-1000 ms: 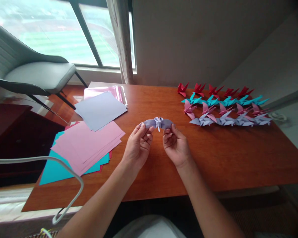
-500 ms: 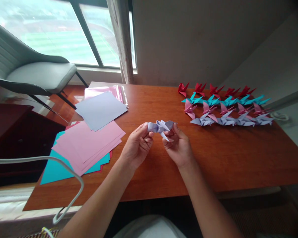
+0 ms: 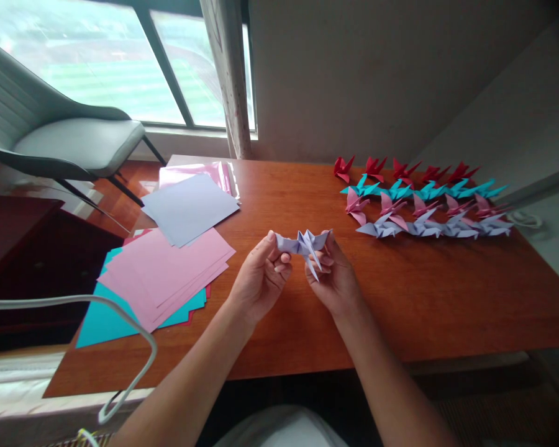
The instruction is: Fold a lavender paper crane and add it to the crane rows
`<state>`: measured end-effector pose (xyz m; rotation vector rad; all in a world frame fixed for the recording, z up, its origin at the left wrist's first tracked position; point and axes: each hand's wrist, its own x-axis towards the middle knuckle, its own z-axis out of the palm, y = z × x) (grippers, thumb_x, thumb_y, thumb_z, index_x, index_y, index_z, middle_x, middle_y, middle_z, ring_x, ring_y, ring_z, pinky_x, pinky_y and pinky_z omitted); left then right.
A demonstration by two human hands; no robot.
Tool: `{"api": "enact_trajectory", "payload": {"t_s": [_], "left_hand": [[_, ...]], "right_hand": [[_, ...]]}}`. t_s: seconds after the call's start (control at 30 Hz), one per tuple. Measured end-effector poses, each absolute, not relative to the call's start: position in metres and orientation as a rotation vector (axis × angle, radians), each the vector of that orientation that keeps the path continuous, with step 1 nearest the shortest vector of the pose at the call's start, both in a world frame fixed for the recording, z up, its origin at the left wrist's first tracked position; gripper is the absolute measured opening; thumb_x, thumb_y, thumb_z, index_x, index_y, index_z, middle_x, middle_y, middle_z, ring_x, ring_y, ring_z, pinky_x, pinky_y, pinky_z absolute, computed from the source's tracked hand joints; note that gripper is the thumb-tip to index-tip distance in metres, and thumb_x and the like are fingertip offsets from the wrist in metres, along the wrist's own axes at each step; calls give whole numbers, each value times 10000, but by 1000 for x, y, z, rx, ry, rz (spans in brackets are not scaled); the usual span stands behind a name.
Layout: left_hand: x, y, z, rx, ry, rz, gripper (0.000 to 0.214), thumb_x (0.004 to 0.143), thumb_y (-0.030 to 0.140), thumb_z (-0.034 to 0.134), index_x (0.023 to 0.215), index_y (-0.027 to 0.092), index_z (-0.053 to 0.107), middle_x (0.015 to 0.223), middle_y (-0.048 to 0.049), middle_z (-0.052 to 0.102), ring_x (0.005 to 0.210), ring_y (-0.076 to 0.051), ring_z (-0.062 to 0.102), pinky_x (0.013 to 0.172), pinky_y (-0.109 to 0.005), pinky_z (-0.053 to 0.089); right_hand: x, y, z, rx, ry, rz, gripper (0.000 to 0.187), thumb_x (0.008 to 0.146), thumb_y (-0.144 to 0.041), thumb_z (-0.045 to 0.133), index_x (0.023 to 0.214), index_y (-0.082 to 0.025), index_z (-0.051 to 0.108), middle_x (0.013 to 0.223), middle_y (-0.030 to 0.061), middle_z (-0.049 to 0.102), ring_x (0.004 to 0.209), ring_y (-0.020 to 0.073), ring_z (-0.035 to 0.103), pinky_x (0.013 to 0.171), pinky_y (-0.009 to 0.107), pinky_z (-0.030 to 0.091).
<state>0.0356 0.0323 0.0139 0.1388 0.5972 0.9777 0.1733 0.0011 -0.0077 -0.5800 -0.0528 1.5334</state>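
A pale lavender origami crane (image 3: 302, 243) is held above the middle of the table by both hands. My left hand (image 3: 264, 273) pinches the end of its left wing between thumb and fingers. On the other side my right hand (image 3: 334, 271) grips the right wing tip. Two narrow points of the crane hang downward between the hands, toward me. Finished cranes stand in rows at the right: red cranes (image 3: 403, 169) at the back, turquoise cranes (image 3: 398, 190), pink cranes (image 3: 391, 208), and lavender cranes (image 3: 423, 226) in front.
On the left of the wooden table (image 3: 279, 347) lie lavender sheets (image 3: 190, 208), pink sheets (image 3: 163, 270) and turquoise sheets (image 3: 105, 316), with red edges showing beneath. A shiny pink packet (image 3: 221, 174) lies behind them. A white cable (image 3: 135, 326) loops at the left. A chair (image 3: 79, 139) stands by the window.
The held crane has tipped toward me, so its narrow points now hang lower and its wings look more spread. Both hands keep hold of it and have barely shifted.
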Motion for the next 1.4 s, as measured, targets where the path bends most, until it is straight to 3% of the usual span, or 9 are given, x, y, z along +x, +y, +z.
{"api": "enact_trajectory", "payload": {"t_s": [0.27, 0.53, 0.83, 1.03, 1.2, 1.4], "left_hand": [[34, 35, 16, 113, 596, 955, 141, 882, 164, 646, 749, 147, 602, 662, 4, 648, 538, -63, 610, 498, -143, 494], [32, 37, 13, 129, 670, 976, 145, 869, 122, 595, 724, 127, 593, 623, -16, 640, 506, -64, 568, 501, -149, 486], [33, 38, 14, 161, 707, 992, 152, 856, 101, 586, 706, 121, 599, 618, -19, 641, 524, -71, 583, 537, -160, 496], [30, 41, 9, 167, 756, 992, 127, 865, 166, 642, 750, 134, 599, 660, -6, 659, 578, -79, 631, 560, -158, 505], [28, 36, 9, 570, 901, 988, 253, 791, 342, 778, 919, 162, 653, 861, -14, 713, 731, -101, 675, 625, -170, 502], [25, 36, 6, 1295, 1028, 823, 224, 797, 348, 755, 819, 138, 681, 759, -18, 682, 653, -110, 609, 610, -203, 454]], "right_hand": [[176, -2, -3, -528, -86, 1531, 182, 768, -242, 754, 686, -203, 596, 619, -70, 554, 497, 57, 419, 422, 145, 349], [176, 0, -2, -536, -99, 1567, 194, 703, -167, 657, 596, -182, 497, 581, -63, 460, 492, 48, 385, 411, 119, 344], [180, 0, -4, -533, -61, 1563, 231, 680, -115, 639, 563, -176, 450, 575, -52, 521, 473, 28, 421, 408, 102, 370], [179, 2, -6, -639, -7, 1489, 172, 728, -184, 766, 706, -179, 595, 675, -56, 632, 532, 29, 507, 386, 88, 372], [178, 3, -6, -755, -79, 1369, 250, 693, -264, 856, 758, -171, 632, 751, -37, 670, 543, 20, 531, 370, 74, 372], [189, 0, -4, -948, -307, 1251, 334, 683, -337, 869, 797, -182, 596, 713, -49, 624, 533, 29, 520, 392, 98, 366]]}}
